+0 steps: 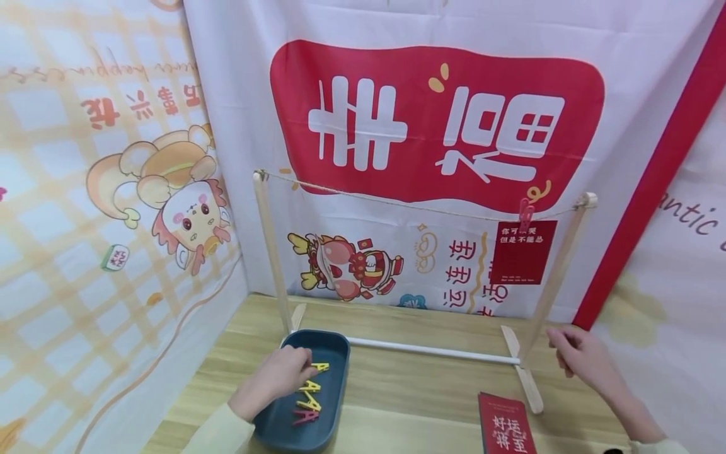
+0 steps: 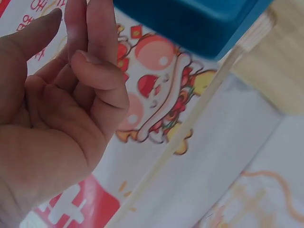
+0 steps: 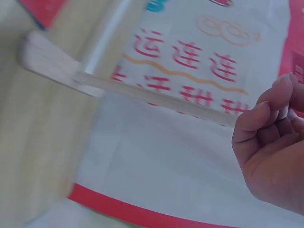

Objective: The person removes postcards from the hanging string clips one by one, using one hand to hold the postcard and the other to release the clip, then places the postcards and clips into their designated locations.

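Observation:
My left hand (image 1: pixel 282 373) hovers over a dark blue tray (image 1: pixel 338 403), its fingers beside the uppermost of several yellow clothespins (image 1: pixel 311 402). One dark pink clothespin (image 1: pixel 306 416) lies below them. In the left wrist view, nothing shows between the loosely bent fingers of that hand (image 2: pixel 61 104); the longest fingertips run out of frame. My right hand (image 1: pixel 587 359) hangs to the right of the rack, loosely curled and holding nothing, as the right wrist view also shows. A pink clothespin (image 1: pixel 526 213) holds a red card (image 1: pixel 523 255) on the string (image 1: pixel 397 205).
The wooden rack has a left post (image 1: pixel 271 252), a right post (image 1: pixel 558 277) and a white bottom bar (image 1: pixel 431 351). Red cards (image 1: pixel 507 422) lie on the wood-patterned table (image 1: pixel 408 397) near its right foot (image 1: pixel 530 391). Printed cloth (image 1: pixel 227 94) hangs behind.

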Demonstrator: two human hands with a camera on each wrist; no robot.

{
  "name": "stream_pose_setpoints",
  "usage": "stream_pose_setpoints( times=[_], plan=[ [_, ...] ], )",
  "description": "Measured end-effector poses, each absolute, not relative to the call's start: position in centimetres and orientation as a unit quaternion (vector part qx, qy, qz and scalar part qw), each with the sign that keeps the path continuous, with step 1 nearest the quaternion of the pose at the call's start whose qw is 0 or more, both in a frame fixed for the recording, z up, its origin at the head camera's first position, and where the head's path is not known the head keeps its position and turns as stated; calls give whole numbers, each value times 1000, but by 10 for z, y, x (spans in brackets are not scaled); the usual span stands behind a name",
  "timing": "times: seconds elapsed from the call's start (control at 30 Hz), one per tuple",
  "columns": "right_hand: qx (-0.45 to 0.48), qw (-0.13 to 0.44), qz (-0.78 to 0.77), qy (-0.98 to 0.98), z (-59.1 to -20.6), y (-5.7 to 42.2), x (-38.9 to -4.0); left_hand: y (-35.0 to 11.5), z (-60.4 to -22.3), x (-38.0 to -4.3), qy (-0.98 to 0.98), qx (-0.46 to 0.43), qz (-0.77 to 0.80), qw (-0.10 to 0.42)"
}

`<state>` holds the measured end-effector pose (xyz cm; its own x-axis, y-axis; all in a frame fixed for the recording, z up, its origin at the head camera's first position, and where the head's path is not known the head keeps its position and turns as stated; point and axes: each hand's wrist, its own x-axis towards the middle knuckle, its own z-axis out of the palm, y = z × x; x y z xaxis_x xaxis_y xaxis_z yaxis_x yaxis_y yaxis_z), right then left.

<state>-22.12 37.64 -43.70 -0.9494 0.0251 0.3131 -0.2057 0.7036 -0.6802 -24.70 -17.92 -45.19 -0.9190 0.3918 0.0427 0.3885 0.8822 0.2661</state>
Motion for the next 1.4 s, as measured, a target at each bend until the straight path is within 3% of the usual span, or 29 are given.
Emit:
stream_pose_setpoints(
  times=[0.4, 0.97, 1.13, 1.4],
  plan=[
    [83, 225, 350, -906, -375, 373, -226, -160, -388, -257, 966, 228, 84, -91],
    [39, 180, 357, -916, -341, 366, -237, -111, -290, -276, 892, 360, 108, -251],
    [28, 156, 388, -908, -338, 358, -245, -92, -271, -286, 879, 375, 141, -259],
    [29, 163, 428, -889, -336, 351, -259, -54, -239, -298, 861, 405, 189, -243]
  ],
)
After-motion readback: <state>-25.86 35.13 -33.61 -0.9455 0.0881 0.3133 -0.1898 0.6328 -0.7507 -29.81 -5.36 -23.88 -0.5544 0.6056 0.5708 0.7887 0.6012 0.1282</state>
